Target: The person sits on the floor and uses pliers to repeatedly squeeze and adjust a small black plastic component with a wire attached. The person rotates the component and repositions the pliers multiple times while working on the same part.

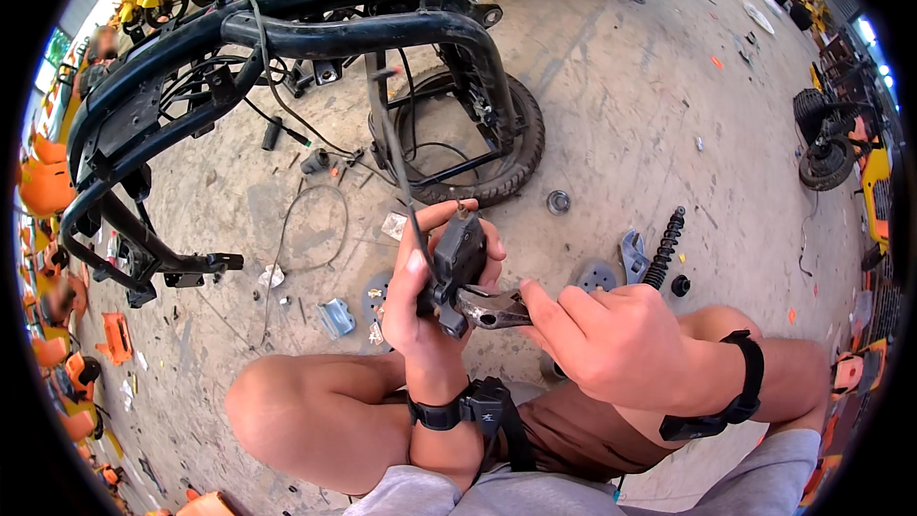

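Note:
My left hand [415, 291] grips a black metal component [457, 248] with a small fitting on top, held upright over my crossed legs. A dark cable [396, 153] runs down from the black frame behind it to that component. My right hand [602, 334] holds metal pliers [492, 308], whose jaws are at the component's lower end, beside my left fingers. Black straps with small devices are on both of my wrists.
A black tube frame [363, 29] stands ahead, by a tyre [511, 162]. On the concrete floor lie a spring shock [667, 244], an adjustable wrench [631, 253], cables and small parts. Orange and yellow scooter parts [48, 177] line the sides; wheels [826, 162] sit at right.

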`<state>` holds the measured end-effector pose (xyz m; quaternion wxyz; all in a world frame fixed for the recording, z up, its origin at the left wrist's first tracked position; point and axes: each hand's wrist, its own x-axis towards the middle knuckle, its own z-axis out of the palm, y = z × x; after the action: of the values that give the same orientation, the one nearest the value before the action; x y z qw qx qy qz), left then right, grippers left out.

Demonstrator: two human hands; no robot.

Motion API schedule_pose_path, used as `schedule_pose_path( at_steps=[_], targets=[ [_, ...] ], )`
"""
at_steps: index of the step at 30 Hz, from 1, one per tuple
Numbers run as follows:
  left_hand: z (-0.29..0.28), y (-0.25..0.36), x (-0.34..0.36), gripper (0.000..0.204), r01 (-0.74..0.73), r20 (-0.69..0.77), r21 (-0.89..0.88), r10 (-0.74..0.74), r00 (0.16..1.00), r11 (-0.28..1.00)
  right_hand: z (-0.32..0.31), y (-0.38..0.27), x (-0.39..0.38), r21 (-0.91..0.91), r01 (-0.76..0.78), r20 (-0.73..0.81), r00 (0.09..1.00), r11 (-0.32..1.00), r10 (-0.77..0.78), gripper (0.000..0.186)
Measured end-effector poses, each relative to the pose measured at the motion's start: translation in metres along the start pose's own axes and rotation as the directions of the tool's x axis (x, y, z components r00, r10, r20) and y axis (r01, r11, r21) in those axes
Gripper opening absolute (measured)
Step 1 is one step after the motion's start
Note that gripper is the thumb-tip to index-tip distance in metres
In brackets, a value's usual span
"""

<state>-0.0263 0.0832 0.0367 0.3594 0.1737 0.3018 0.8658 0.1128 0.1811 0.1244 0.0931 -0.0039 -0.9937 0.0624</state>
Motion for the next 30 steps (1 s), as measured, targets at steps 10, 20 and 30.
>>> schedule_pose_path(
  at_steps=[10, 20, 30],
  targets=[
    [0.003, 0.010, 0.000, 0.065, 0.039, -0.011, -0.226, -0.043, 0.999, 0.973, -0.012, -0.005, 0.001, 0.122, -0.054, -0.061, 0.996, 0.991, 0.062, 0.024],
    [0.004, 0.008, -0.004, 0.062, -0.197, 0.029, -0.037, 0.198, 0.980, 0.980, -0.022, -0.001, 0.015, 0.728, -0.610, 0.574, 0.792, 0.312, 0.208, 0.045],
    [0.002, 0.003, -0.003, 0.059, -0.192, 0.084, 0.056, 0.187, 0.979, 0.980, -0.023, 0.000, 0.015, 0.716, -0.664, 0.627, 0.748, 0.216, 0.218, 0.044]
  ],
)
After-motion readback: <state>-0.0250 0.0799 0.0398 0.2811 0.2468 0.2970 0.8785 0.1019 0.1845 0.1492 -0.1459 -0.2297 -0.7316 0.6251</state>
